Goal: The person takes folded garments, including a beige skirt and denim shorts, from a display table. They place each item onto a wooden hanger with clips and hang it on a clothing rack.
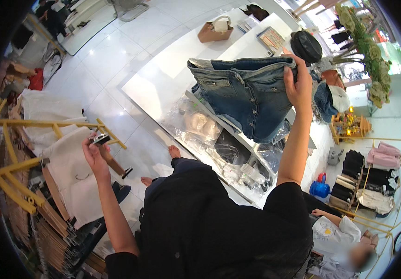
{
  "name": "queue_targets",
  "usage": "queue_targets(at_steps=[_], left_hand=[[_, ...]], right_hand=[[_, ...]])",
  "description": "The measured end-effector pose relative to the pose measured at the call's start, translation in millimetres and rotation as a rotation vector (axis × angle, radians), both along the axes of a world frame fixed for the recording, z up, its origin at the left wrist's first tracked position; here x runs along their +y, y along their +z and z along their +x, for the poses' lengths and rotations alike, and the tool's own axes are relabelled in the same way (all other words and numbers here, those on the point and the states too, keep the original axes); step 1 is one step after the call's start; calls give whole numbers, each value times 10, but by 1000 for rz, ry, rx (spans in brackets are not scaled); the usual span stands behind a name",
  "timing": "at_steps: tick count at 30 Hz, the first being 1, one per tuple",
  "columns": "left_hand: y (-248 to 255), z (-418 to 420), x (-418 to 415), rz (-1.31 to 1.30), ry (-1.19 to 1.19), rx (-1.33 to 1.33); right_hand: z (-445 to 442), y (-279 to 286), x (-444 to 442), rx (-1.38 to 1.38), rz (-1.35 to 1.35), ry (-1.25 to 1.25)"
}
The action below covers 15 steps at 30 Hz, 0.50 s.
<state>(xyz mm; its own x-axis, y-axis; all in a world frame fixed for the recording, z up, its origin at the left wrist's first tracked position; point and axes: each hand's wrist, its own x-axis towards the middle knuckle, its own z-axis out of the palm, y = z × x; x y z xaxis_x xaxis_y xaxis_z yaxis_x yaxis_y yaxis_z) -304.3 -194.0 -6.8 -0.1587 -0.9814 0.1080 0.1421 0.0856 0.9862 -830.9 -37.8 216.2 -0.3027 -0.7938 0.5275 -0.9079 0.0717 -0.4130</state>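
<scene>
My right hand grips the waistband corner of a pair of blue denim shorts or a short denim skirt with a buttoned front, held up over the white counter. In my left hand, at the left, is a wooden clip hanger with dark and metal clips at its ends. White garments hang on a yellow metal rack close by that hand. Below the denim piece, plastic-wrapped goods lie in the counter's open shelves.
Wooden hangers crowd the lower left. A brown handbag, a book and a black cap rest on the counter. At the lower right are a person in a white shirt and a clothes rack.
</scene>
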Motion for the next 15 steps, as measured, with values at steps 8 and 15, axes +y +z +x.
queue_targets(at_steps=[8,15], left_hand=[[906,-261,-96,-257,-187,10],[1034,-359,26,-254,-227,-21]], right_hand=[[950,-110,-499,-61,115,375],[1750,-448,-799,-6,176,570]])
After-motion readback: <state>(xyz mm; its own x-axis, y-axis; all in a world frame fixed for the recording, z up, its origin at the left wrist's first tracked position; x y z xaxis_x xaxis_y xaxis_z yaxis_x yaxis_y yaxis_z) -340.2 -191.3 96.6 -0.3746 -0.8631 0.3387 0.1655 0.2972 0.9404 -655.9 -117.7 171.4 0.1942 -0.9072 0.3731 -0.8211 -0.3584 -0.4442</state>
